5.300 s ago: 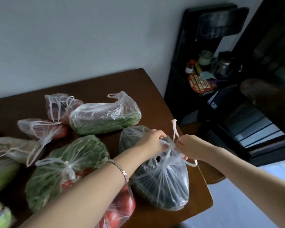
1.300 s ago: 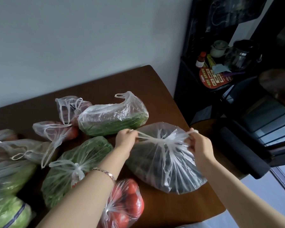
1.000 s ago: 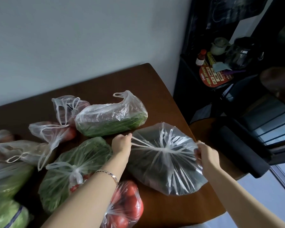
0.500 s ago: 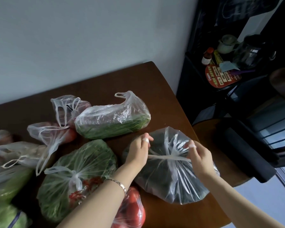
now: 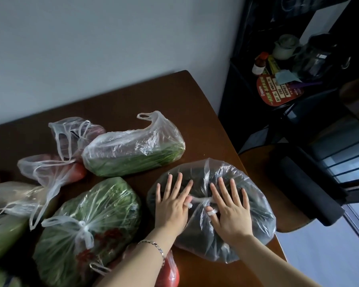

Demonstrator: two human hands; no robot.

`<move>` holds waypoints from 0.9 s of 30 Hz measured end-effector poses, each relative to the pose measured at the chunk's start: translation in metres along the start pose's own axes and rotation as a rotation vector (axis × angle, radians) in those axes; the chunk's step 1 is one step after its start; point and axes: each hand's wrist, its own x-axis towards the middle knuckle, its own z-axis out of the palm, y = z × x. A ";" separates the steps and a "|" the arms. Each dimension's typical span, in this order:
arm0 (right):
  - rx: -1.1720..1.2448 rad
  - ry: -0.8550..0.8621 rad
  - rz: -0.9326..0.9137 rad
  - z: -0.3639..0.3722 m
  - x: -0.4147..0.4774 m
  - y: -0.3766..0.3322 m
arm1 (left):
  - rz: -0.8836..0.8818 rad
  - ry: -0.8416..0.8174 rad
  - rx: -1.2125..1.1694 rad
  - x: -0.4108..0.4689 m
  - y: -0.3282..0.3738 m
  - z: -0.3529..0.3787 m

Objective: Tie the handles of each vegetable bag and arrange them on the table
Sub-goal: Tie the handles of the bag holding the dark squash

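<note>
Pressing down on a clear plastic bag of dark leafy greens [image 5: 257, 206], the person's left hand [image 5: 170, 206] and right hand [image 5: 230, 213] are lying flat side by side, fingers [image 5: 235, 190] straight and spread, gripping nothing, while thin white handle strips [image 5: 201, 200] are looping around both thumbs. That bag is sitting near the right edge of the brown wooden counter [image 5: 153, 96], just beside a tied clear bag of green leaves [image 5: 87, 214].

A red printed card [image 5: 278, 90] is lying on the dark shelf [image 5: 243, 85] at the right. It is showing rows of pale panels with dark characters and a line of white characters along its left rim, all too small and blurred to be read. Just behind it, a small brown bottle [image 5: 260, 64] is carrying a white label, equally unreadable.
</note>
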 end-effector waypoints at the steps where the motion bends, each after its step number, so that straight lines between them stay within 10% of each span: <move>1: -0.006 -0.007 0.003 0.000 0.001 -0.001 | 0.004 0.002 0.006 0.001 0.000 0.001; 7: 0.252 -0.038 0.007 -0.015 0.004 -0.004 | -0.011 0.057 -0.120 0.005 0.009 -0.014; 12: 1.516 0.018 0.353 -0.084 0.017 -0.013 | -0.447 0.105 -1.596 0.018 0.035 -0.084; 15: 1.907 0.003 0.456 -0.103 0.025 -0.009 | -0.598 0.060 -1.974 0.030 0.038 -0.103; 22: 1.544 -0.011 0.582 -0.074 0.009 0.000 | -0.803 -0.090 -1.727 0.020 0.008 -0.069; 27: 1.216 0.041 0.403 -0.118 0.022 -0.004 | -0.358 -0.441 -1.418 0.010 0.030 -0.105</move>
